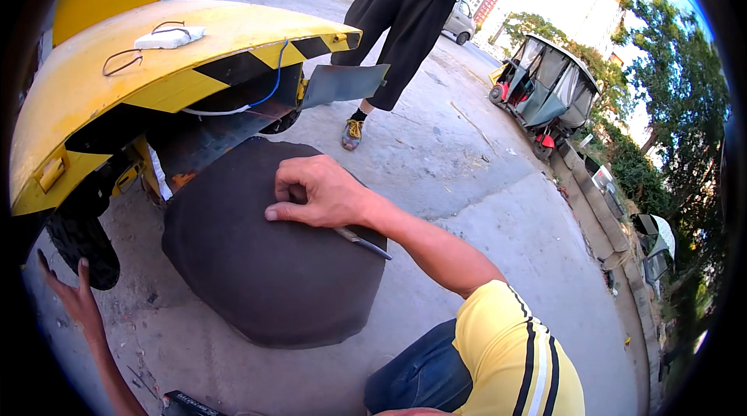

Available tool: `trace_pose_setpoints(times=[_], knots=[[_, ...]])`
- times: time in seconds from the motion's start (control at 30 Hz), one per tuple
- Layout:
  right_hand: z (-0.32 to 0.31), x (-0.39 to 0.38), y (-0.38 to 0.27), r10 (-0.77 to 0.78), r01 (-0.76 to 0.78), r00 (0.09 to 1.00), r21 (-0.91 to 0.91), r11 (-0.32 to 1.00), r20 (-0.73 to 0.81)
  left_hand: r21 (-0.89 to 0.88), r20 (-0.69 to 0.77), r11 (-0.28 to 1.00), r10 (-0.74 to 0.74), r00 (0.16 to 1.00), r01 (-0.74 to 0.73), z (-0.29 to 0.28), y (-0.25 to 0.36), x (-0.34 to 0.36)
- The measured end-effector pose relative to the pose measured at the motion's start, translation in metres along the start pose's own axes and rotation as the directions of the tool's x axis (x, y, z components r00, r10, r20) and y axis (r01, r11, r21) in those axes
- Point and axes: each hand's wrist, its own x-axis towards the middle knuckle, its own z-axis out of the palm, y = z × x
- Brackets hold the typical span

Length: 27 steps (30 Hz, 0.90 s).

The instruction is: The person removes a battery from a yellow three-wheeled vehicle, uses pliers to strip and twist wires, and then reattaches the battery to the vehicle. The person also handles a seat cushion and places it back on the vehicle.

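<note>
Pad (264,280): dark, matte, round-cornered. Concrete ground (482,217) gives you room right of it; yellow metal body (97,97) crowds its upper left. Your right hand (319,196) curls over it, can't tell if clamped; slim tool (362,241) slants down-right to pad's edge. Left hand (81,303), left of pad: fingers apart.

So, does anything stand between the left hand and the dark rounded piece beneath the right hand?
Nothing visible: only pavement shows between the left hand and the dark rounded piece. The black tire appears near the fingers, not in that path.
</note>
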Motion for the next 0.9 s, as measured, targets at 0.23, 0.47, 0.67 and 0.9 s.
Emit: trace_pose_setpoints(times=[0.23, 0.47, 0.67, 0.9], knots=[[0.002, 0.003, -0.007, 0.026, -0.026, 0.999, 0.000, 1.000, 0.024, 0.012, 0.051, 1.000, 0.002, 0.999, -0.002, 0.037, -0.045, 0.026], [-0.005, -0.003, -0.001, 0.043, -0.041, 0.998, -0.040, 0.998, 0.041, -0.079, 0.148, 0.994, -0.066, 0.987, 0.078, 0.056, -0.022, 0.018], [0.024, 0.020, 0.000, -0.009, 0.007, 0.997, 0.031, 0.999, 0.081, 0.117, 0.057, 0.969, -0.224, 0.973, 0.216, 0.017, -0.049, -0.054], [-0.030, -0.027, -0.031, 0.135, -0.152, 0.983, -0.139, 0.979, -0.128, -0.011, 0.584, 0.906, -0.338, 0.738, 0.423, 0.082, 0.002, -0.084]])
